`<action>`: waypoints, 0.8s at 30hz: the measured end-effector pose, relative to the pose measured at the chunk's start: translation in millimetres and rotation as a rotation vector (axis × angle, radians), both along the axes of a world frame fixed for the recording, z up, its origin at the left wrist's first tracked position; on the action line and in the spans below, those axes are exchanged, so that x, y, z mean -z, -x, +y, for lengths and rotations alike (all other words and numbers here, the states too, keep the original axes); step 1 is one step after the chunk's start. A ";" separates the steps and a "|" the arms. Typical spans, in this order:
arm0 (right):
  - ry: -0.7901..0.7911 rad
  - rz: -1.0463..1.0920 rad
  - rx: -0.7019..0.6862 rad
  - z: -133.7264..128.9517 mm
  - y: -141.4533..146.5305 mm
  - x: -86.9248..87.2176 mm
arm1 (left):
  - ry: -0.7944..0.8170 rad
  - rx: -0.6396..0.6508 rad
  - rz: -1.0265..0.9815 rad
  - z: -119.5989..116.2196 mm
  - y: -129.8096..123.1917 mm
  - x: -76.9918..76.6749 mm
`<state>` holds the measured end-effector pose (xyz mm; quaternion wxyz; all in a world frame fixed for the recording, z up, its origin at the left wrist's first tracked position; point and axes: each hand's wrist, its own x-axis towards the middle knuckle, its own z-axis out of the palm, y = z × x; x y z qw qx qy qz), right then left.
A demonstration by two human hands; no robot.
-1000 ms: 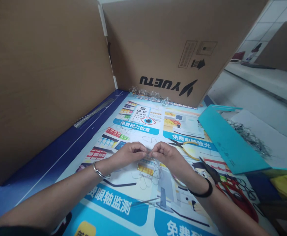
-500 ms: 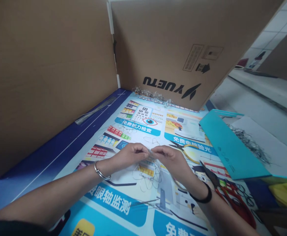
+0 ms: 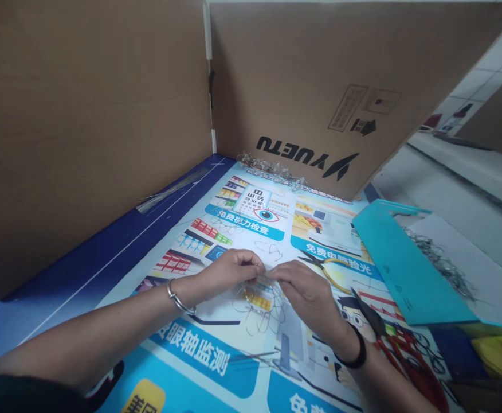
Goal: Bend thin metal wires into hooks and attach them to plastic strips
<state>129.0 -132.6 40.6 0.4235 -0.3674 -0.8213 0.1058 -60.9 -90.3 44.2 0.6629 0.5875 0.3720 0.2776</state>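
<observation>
Over the middle of the printed mat, my left hand (image 3: 229,274) and my right hand (image 3: 306,288) meet almost fingertip to fingertip. Each is closed in a pinch on thin wire (image 3: 263,328), whose fine loops hang and spread below the fingers. The exact grip point is too small to make out. Straight thin wires (image 3: 251,357) lie on the mat nearer to me. Beyond my fingers rests another loose wire loop (image 3: 269,250). Yellow-handled scissors or snips (image 3: 336,276) lie beyond my right hand, and red-handled scissors (image 3: 420,370) lie right of my right wrist.
Brown cardboard panels (image 3: 302,74) stand along the left and back. A heap of wire pieces (image 3: 272,167) lies at the back panel's foot. Straight wires (image 3: 169,192) lie at left. On the right, a turquoise folder-like box (image 3: 410,269) holds tangled wires (image 3: 442,261) beside yellow material (image 3: 500,355).
The view has shifted slightly. My right hand's fingers have turned downward a little and closed more tightly on the wire; both hands stay together at the same place.
</observation>
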 end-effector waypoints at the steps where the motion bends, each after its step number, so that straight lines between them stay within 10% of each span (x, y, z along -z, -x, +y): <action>1: -0.014 0.005 -0.002 -0.1 -0.3 -0.3 | 0.011 -0.004 -0.002 0.1 0.0 0.4; 24: -0.240 -0.189 -0.025 -1.2 -1.2 4.0 | 0.079 0.023 -0.006 -4.5 -0.8 -6.4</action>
